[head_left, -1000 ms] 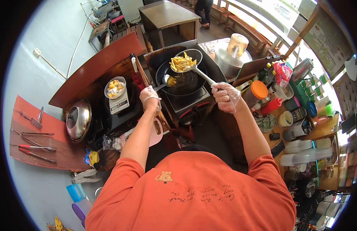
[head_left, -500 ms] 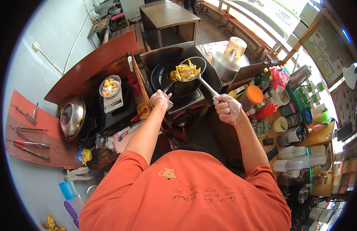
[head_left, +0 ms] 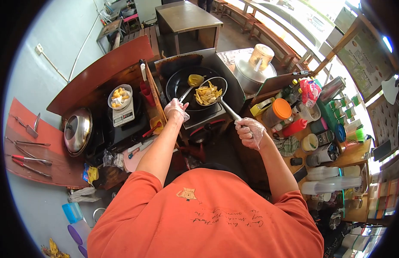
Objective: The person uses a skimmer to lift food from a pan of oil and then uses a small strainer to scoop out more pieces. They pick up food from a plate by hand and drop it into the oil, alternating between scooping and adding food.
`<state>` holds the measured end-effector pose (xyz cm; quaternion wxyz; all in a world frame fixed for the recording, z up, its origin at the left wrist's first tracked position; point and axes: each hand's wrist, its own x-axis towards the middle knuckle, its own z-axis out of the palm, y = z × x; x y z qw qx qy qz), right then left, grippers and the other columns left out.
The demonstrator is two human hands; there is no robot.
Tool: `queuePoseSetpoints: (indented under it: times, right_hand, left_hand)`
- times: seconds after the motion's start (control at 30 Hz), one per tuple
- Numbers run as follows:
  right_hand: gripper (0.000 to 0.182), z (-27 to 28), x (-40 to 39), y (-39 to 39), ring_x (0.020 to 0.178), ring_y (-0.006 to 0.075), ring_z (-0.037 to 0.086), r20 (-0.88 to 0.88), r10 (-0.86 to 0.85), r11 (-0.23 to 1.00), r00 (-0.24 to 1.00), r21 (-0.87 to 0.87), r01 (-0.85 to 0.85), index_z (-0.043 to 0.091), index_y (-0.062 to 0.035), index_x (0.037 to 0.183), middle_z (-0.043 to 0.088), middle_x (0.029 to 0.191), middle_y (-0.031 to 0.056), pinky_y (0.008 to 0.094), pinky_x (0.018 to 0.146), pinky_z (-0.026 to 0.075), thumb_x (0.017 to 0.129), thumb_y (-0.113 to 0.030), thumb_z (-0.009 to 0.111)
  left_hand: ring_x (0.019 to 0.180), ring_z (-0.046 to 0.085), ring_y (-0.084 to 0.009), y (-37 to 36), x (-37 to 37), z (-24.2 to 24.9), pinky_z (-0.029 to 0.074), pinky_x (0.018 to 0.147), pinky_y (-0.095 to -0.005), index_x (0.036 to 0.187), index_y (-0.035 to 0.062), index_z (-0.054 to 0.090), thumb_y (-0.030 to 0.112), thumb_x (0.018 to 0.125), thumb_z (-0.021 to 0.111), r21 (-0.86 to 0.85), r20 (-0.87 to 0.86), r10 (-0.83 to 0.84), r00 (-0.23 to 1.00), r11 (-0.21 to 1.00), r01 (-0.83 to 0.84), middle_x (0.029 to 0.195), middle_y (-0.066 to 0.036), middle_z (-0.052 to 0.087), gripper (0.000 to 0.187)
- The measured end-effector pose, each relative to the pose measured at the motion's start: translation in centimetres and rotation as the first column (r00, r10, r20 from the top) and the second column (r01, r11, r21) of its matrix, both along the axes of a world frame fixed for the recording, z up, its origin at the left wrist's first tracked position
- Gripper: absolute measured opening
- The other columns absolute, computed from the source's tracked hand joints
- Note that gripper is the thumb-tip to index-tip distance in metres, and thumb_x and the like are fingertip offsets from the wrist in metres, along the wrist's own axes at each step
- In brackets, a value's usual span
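Both my hands wear clear plastic gloves. My right hand (head_left: 250, 133) is closed round the long metal handle of a strainer (head_left: 225, 88), whose round basket holds pale yellow fried strips (head_left: 207, 94). The basket overlaps the right front part of a dark wok (head_left: 175, 84) on the stove. My left hand (head_left: 176, 111) is closed on the handle of a ladle (head_left: 195, 80). Its bowl, yellowish inside, is over the wok, just behind and left of the strainer.
Left of the wok, a kitchen scale (head_left: 123, 115) carries a bowl (head_left: 129, 90) of yellow pieces. A lidded pan (head_left: 78, 131) stands farther left. At right are a large pot (head_left: 246, 78), an orange-lidded jar (head_left: 280, 109) and a red squeeze bottle (head_left: 295, 126).
The strainer has come lower and nearer to me, its fried strips now spread in the basket. The ladle's bowl has come into view behind it, apart from the strips.
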<state>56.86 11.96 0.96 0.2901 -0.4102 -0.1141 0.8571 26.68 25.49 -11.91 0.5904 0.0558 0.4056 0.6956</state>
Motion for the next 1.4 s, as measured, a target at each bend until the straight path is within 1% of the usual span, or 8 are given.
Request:
queuePoseSetpoints:
  times: [0.2, 0.47, 0.53, 0.57, 0.67, 0.83, 1.13, 1.4]
  right_hand:
    - [0.022, -1.6, -1.6, 1.9, 0.034, 0.0065, 0.031, -0.029, -0.004, 1.000, 1.000, -0.023, 0.003, 0.048, -0.0103, 0.074, 0.035, 0.049, -0.0082, 0.0241, 0.029, 0.024, 0.094, -0.019, 0.052]
    - [0.023, -5.5, -3.9, 4.4, 0.034, 0.0066, 0.035, -0.229, -0.022, 0.996, 0.973, -0.094, 0.000, 0.050, -0.0086, 0.076, 0.037, 0.048, -0.0085, 0.0243, 0.029, 0.025, 0.095, -0.021, 0.051]
    - [0.023, -5.8, -4.2, 4.4, 0.035, 0.0067, 0.036, -0.252, -0.019, 0.996, 0.968, -0.093, -0.005, 0.050, -0.0083, 0.076, 0.038, 0.048, -0.0083, 0.0243, 0.030, 0.026, 0.095, -0.020, 0.051]
    - [0.022, -5.9, -4.3, 4.4, 0.035, 0.0068, 0.036, -0.271, -0.013, 0.996, 0.963, -0.090, -0.012, 0.050, -0.0081, 0.076, 0.038, 0.049, -0.0081, 0.0244, 0.030, 0.026, 0.095, -0.020, 0.051]
    - [0.022, -6.1, -4.3, 4.1, 0.036, 0.0068, 0.037, -0.289, -0.016, 0.997, 0.957, -0.073, -0.006, 0.050, -0.0082, 0.076, 0.039, 0.050, -0.0077, 0.0243, 0.030, 0.026, 0.094, -0.019, 0.051]
    - [0.021, -4.7, -4.8, 2.8, 0.036, 0.0066, 0.037, -0.195, -0.058, 0.994, 0.979, -0.106, 0.037, 0.050, -0.0088, 0.075, 0.040, 0.050, -0.0076, 0.0235, 0.030, 0.026, 0.094, -0.018, 0.053]
    - [0.021, -4.2, -4.7, 1.5, 0.036, 0.0057, 0.036, -0.163, -0.096, 0.993, 0.982, -0.085, 0.083, 0.049, -0.0096, 0.073, 0.040, 0.050, -0.0079, 0.0229, 0.030, 0.025, 0.092, -0.017, 0.055]
    - [0.021, -3.6, -4.0, 1.1, 0.036, 0.0051, 0.034, -0.172, -0.091, 0.994, 0.981, -0.077, 0.079, 0.048, -0.0097, 0.073, 0.038, 0.050, -0.0080, 0.0224, 0.029, 0.024, 0.092, -0.017, 0.053]
  left_hand:
    - [0.049, 0.047, -0.0135, -0.8, -1.8, 1.6, 0.062, 0.063, -0.0420, 0.083, 0.0019, 0.055, 0.010, 0.093, 0.058, 0.022, -0.124, -0.040, 0.991, 0.999, 0.044, 0.061, -0.003, 0.045, 0.013]
    - [0.051, 0.050, -0.0118, -2.0, -3.0, 2.4, 0.062, 0.055, -0.0357, 0.086, -0.0004, 0.059, 0.014, 0.096, 0.057, 0.090, -0.286, -0.098, 0.953, 0.988, 0.128, 0.064, -0.002, 0.049, 0.018]
    - [0.052, 0.052, -0.0103, -1.8, -3.3, 2.2, 0.062, 0.052, -0.0324, 0.098, -0.0036, 0.063, 0.016, 0.098, 0.056, 0.075, -0.681, -0.057, 0.730, 0.986, 0.148, 0.066, -0.002, 0.051, 0.021]
    - [0.054, 0.053, -0.0100, -1.2, -3.6, 2.2, 0.061, 0.051, -0.0316, 0.108, -0.0047, 0.063, 0.017, 0.098, 0.056, 0.070, -0.724, -0.055, 0.688, 0.986, 0.153, 0.068, -0.002, 0.052, 0.025]
    - [0.054, 0.053, -0.0100, 0.1, -3.5, 3.7, 0.061, 0.051, -0.0315, 0.108, -0.0047, 0.063, 0.015, 0.098, 0.055, 0.039, -0.751, -0.067, 0.657, 0.989, 0.145, 0.068, -0.002, 0.052, 0.023]
    - [0.050, 0.052, -0.0123, 3.4, -1.6, 4.1, 0.057, 0.046, -0.0321, 0.080, 0.0049, 0.057, 0.018, 0.096, 0.057, -0.004, -0.484, -0.095, 0.870, 0.994, 0.106, 0.064, -0.002, 0.051, 0.021]
    - [0.052, 0.054, -0.0154, 4.9, 1.6, 3.3, 0.057, 0.046, -0.0316, 0.079, 0.0014, 0.056, 0.021, 0.098, 0.055, -0.111, -0.540, -0.153, 0.828, 0.988, 0.111, 0.068, -0.006, 0.053, 0.027]
    - [0.044, 0.050, -0.0135, 4.6, -1.0, 3.3, 0.056, 0.043, -0.0309, 0.078, 0.0008, 0.059, 0.020, 0.099, 0.053, -0.106, -0.719, -0.167, 0.674, 0.986, 0.131, 0.060, -0.003, 0.050, 0.029]
